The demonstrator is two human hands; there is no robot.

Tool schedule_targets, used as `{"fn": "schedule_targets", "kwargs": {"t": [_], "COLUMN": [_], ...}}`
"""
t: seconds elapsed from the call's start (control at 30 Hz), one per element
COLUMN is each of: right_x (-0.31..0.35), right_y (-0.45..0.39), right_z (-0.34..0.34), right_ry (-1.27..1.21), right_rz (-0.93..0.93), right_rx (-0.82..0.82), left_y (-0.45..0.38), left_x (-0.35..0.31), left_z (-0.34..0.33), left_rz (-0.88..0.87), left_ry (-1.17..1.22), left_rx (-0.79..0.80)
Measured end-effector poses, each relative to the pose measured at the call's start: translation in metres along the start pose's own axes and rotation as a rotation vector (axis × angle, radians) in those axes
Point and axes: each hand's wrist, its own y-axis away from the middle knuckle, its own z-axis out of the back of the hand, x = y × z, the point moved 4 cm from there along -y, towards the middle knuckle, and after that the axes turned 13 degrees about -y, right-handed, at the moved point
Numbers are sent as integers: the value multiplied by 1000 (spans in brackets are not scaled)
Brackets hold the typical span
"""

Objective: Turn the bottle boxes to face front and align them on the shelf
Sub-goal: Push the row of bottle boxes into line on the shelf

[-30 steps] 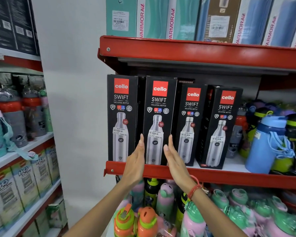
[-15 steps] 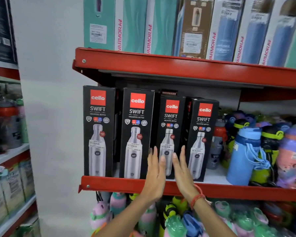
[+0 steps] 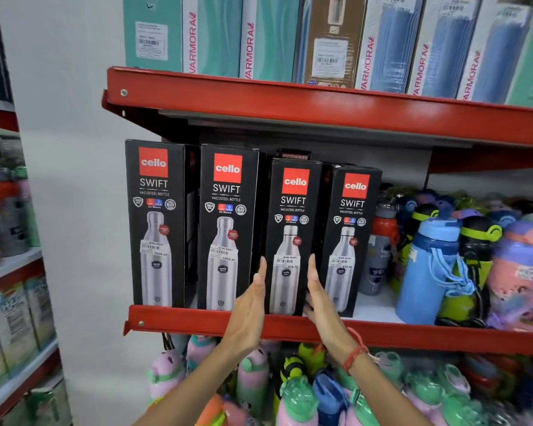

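- Four black bottle boxes (image 3: 226,229) stand upright on the red shelf (image 3: 197,321), fronts outward;
- the left hand (image 3: 251,305), fingers straight, lies flat against the third box (image 3: 293,238) at its 7 o'clock;
- the right hand (image 3: 319,298), likewise flat, lies against the opposite side at 5 o'clock.

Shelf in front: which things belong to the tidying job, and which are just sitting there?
Job: Cello boxes; third box, flanked by left hand and right hand; red shelf.
Just there: teal boxes above; blue bottle; pink bottles below.
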Motion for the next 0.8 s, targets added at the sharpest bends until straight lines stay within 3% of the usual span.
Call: {"fn": "schedule_targets", "kwargs": {"t": [0.33, 0.43, 0.5, 0.57, 0.63, 0.8], "right_x": [5, 12, 22, 25, 22, 9], "right_y": [14, 17, 19, 16, 9, -4], "right_z": [9, 30, 50, 70, 85, 92], "right_ry": [135, 88, 125, 181, 207, 41], "right_rz": [55, 222, 368, 408, 345, 169], "right_rx": [27, -186, -382, -476, -482, -260], "left_y": [13, 20, 23, 21, 18, -1], "left_x": [-11, -28, -45, -57, -60, -58], "left_z": [2, 1, -11, -38, -68, -106], "left_rz": [-74, -189, -315, -335, -229, 3], "left_ry": [-151, -203, -182, -114, -7, 79], "left_rx": [-63, -327, -382, -208, -3, 202]}}
